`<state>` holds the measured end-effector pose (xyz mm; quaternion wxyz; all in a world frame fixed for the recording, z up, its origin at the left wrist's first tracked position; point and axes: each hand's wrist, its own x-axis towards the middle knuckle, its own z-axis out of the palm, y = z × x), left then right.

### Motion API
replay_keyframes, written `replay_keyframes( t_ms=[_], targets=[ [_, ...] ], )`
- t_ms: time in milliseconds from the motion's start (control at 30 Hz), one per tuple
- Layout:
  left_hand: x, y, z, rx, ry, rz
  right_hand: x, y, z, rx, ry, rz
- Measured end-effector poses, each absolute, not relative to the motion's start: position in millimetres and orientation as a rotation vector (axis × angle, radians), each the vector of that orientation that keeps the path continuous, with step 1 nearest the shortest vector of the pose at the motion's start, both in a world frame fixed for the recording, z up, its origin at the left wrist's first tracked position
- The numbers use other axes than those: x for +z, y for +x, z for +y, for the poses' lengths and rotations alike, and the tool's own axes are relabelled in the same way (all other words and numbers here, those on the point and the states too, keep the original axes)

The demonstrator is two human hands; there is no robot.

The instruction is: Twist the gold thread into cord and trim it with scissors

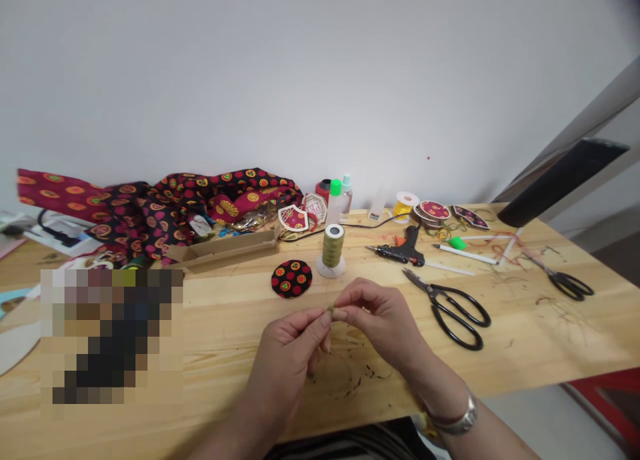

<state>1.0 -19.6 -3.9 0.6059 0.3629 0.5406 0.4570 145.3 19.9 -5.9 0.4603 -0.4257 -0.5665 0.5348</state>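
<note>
My left hand (293,343) and my right hand (383,317) meet above the wooden table (525,327), both pinched on a small olive-gold thread knot (331,309) between the fingertips. A silver bracelet circles my right wrist. Behind the hands stands an olive thread spool (333,247) on a white base. A round fabric-covered disc (291,278) with red and yellow dots lies to its left. Large black scissors (453,307) lie right of my right hand.
A black glue gun (403,250), white sticks, a yellow ribbon roll (404,205), fabric discs, and smaller scissors (567,283) lie at the right. Patterned red-black cloth (165,203), a cardboard box lid (225,247) and small bottles (336,200) sit by the wall. Thread scraps litter the table.
</note>
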Motion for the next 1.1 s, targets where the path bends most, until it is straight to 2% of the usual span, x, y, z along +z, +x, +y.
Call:
replay_keyframes(
  t_ms=[267,367,733,1100],
  targets=[
    [-6.2,-2.8,-20.6,0.891,0.979,1.229,-10.1,160.8,31.9,1.790,-0.797,-1.465],
    [-7.9,-5.5,-21.9,0.831,0.997,1.242,-8.7,164.9,33.8,1.870,-0.720,-1.474],
    [2.9,-5.8,-21.2,0.800,0.947,1.214,-11.2,165.3,33.2,1.811,-0.716,-1.480],
    [3.3,-9.1,-21.1,0.873,0.849,1.106,-0.1,156.2,22.3,1.672,-0.903,-1.450]
  ],
)
